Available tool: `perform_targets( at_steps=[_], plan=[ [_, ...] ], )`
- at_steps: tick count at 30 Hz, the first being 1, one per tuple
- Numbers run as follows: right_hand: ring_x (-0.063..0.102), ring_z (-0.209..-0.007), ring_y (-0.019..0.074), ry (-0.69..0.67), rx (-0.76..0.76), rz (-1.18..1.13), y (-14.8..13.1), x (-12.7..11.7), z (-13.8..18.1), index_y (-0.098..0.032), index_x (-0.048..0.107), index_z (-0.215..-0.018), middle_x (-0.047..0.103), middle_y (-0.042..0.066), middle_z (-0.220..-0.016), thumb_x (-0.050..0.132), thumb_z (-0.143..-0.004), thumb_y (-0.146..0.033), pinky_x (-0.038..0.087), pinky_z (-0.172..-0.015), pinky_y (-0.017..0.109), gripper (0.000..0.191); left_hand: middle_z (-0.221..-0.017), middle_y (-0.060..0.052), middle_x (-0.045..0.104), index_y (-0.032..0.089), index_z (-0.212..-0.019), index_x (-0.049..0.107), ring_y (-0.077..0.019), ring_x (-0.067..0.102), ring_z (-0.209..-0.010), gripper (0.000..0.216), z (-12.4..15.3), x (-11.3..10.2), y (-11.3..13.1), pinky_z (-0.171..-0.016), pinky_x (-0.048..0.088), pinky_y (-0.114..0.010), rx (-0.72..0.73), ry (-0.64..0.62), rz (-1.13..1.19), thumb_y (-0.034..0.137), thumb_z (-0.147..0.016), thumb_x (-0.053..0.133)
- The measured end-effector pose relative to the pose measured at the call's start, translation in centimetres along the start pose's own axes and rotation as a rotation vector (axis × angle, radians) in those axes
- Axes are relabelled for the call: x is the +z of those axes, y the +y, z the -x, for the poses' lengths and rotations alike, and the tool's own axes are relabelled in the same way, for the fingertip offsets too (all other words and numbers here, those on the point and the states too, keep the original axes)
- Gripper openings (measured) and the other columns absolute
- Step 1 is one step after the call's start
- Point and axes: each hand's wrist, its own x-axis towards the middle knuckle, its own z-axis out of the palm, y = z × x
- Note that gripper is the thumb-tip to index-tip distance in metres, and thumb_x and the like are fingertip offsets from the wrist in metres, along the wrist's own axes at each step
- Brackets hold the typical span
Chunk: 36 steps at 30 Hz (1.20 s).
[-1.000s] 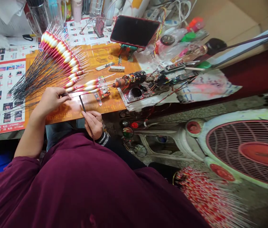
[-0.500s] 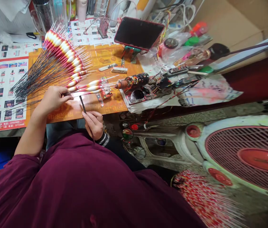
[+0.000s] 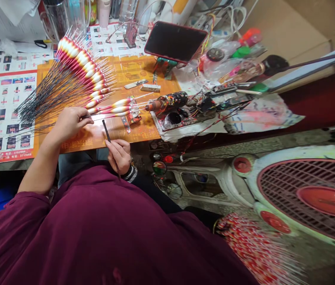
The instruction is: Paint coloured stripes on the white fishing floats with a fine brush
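My left hand is over the orange board, thumb and fingers pinched on the thin dark stem of a fishing float. Close beside its fingertips lie a few floats with red, yellow and white bodies, their tips pointing right. Which of them the pinch holds is partly hidden. A fan of similar fishing floats spreads behind the hand, black stems toward the lower left. At the board's front edge, my right hand is closed around a slim dark paintbrush. The brush's tip points up, apart from the floats.
A phone on a stand sits behind the board. To the right are a paint-spattered handle, a small dark paint cup and bottles. A white fan with a red grille and a bundle of red-white floats are lower right.
The paintbrush and my right hand have shifted slightly right. My left hand keeps its pinch, and the whole view has moved a little.
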Motion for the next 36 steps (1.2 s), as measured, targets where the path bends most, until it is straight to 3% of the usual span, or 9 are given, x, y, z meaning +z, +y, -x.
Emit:
perform_targets(
  at_steps=[4, 11, 29, 36],
  plan=[
    [0.066, -0.118, 0.0294, 0.043, -0.042, 0.007, -0.1, -0.1, -0.2, -0.022, 0.059, -0.155, 0.077, 0.012, -0.131, 0.052, -0.105, -0.022, 0.061, -0.102, 0.048, 0.051, -0.082, -0.004, 0.077, 0.021, -0.085, 0.08, -0.0188, 0.068, -0.077, 0.01, 0.0, 0.1, -0.1, -0.073, 0.043, -0.03, -0.027, 0.007, 0.007, 0.029, -0.089, 0.075],
    [0.064, -0.122, 0.0307, -0.027, -0.013, -0.027, 0.2, -0.3, -0.1, -0.022, 0.056, -0.158, 0.075, 0.014, -0.136, 0.052, -0.107, -0.027, 0.059, -0.108, 0.05, 0.052, -0.083, -0.003, 0.079, 0.021, -0.087, 0.082, -0.0173, 0.068, -0.074, 0.011, 0.1, 0.0, 0.0, -0.072, 0.044, -0.029, -0.029, 0.0, 0.029, 0.025, -0.089, 0.072],
    [0.066, -0.119, 0.0288, -0.041, 0.006, 0.075, -0.5, -0.3, -0.7, -0.023, 0.069, -0.145, 0.077, 0.011, -0.132, 0.05, -0.106, -0.024, 0.06, -0.103, 0.049, 0.043, -0.084, -0.005, 0.079, 0.02, -0.087, 0.083, -0.0179, 0.068, -0.075, 0.012, 0.1, 0.1, -0.2, -0.072, 0.045, -0.03, -0.03, 0.006, 0.05, 0.024, -0.09, 0.072],
    [0.065, -0.12, 0.0271, 0.058, -0.114, 0.066, -0.9, -0.6, -1.4, -0.022, 0.059, -0.155, 0.077, 0.011, -0.133, 0.053, -0.103, -0.016, 0.06, -0.103, 0.045, 0.053, -0.082, -0.003, 0.077, 0.019, -0.087, 0.081, -0.0168, 0.068, -0.074, 0.01, 0.1, 0.2, -0.2, -0.071, 0.043, -0.029, 0.017, 0.019, 0.01, 0.024, -0.091, 0.073]
  ],
)
